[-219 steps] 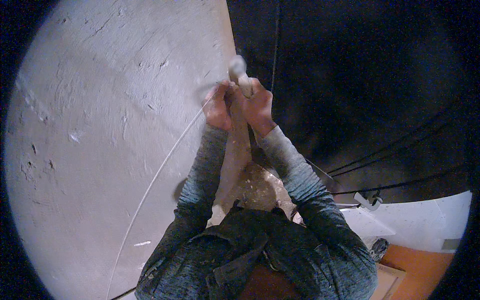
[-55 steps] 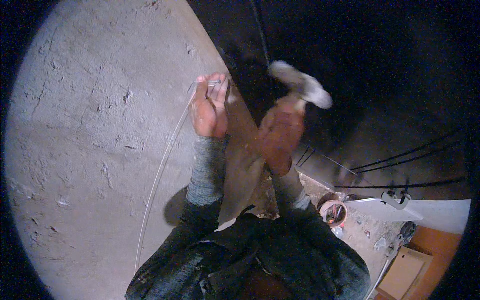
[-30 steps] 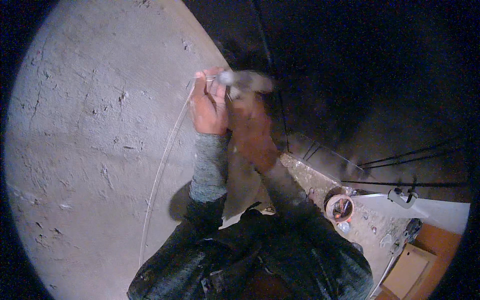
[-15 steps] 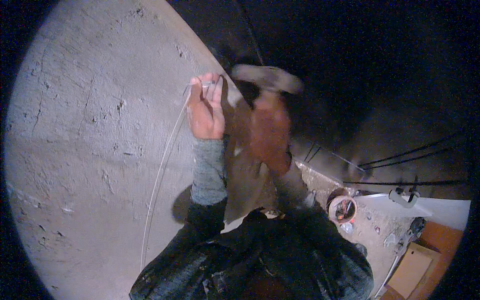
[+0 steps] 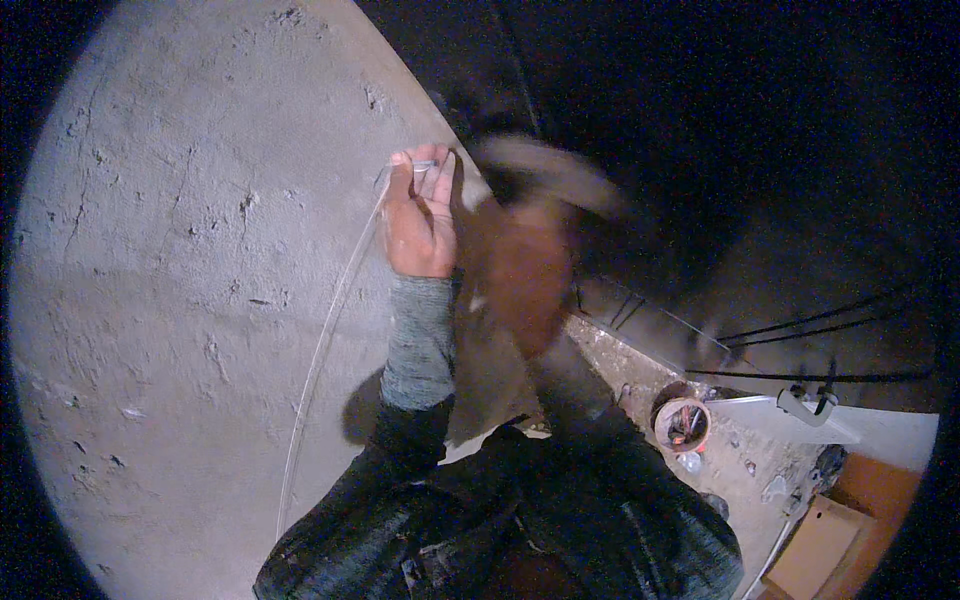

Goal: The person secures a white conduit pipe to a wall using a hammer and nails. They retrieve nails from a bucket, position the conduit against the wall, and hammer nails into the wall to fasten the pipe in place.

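Observation:
My left hand point(image 5: 420, 220) is raised against the rough grey wall, palm toward me. Its thumb and fingers pinch a small, thin shiny piece point(image 5: 424, 164), too small to name. A thin white cable point(image 5: 330, 325) runs from these fingertips down along the wall in a long curve. Close beside the wall's edge, my right hand point(image 5: 530, 270) is smeared by motion and looks closed. At its upper end is a pale, elongated tool point(image 5: 545, 165), lying crosswise and too blurred to name. The right hand is apart from the left.
The grey wall point(image 5: 200, 330) fills the left side, cracked and pitted. Lower right, a round bucket point(image 5: 683, 425) with assorted items stands on a littered floor. Beyond it are a white board point(image 5: 880, 432) with a clamp-like fitting point(image 5: 808, 405), a cardboard box point(image 5: 818, 550) and dark cables point(image 5: 810, 376).
My right hand and the blurred tool have shifted slightly, the hand moving left and a little down. My left hand keeps its pinch at the same spot on the wall; the view has shifted slightly.

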Demonstrator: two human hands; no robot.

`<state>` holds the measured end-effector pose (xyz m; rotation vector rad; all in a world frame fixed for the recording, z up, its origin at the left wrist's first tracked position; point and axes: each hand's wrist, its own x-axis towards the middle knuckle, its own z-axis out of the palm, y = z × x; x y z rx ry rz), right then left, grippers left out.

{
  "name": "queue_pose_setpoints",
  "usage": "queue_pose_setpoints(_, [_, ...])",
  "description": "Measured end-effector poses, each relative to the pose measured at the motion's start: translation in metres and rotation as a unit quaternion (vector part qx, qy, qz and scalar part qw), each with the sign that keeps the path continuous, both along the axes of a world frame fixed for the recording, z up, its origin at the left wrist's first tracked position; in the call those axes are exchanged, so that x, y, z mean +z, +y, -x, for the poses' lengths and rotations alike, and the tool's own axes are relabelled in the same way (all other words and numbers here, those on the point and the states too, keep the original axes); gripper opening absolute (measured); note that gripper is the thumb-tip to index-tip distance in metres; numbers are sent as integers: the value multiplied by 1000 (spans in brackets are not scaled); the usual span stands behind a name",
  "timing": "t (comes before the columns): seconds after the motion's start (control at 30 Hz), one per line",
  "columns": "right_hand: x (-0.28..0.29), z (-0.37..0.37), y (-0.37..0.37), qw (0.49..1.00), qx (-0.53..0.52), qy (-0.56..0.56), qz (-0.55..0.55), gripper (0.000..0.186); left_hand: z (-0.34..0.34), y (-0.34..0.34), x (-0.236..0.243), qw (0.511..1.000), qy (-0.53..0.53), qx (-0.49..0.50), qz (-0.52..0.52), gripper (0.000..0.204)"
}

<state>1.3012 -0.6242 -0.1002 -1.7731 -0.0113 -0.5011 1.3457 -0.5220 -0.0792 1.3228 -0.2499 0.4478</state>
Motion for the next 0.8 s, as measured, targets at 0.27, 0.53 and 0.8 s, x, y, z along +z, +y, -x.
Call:
queue_pose_setpoints(0.27, [-29, -7, -2, 978, -11, -150, 142, 24, -1, -13, 14, 975, 41, 18, 220, 44])
queue_pose_setpoints(0.53, [-58, -23, -20, 962, -74, -234, 121, 22, 2, -9, 11, 969, 41, 28, 240, 47])
queue_pose_setpoints(0.8, [-65, -22, 9, 927, -192, -229, 227, 18, 2, -9, 12, 985, 45, 34, 161, 46])
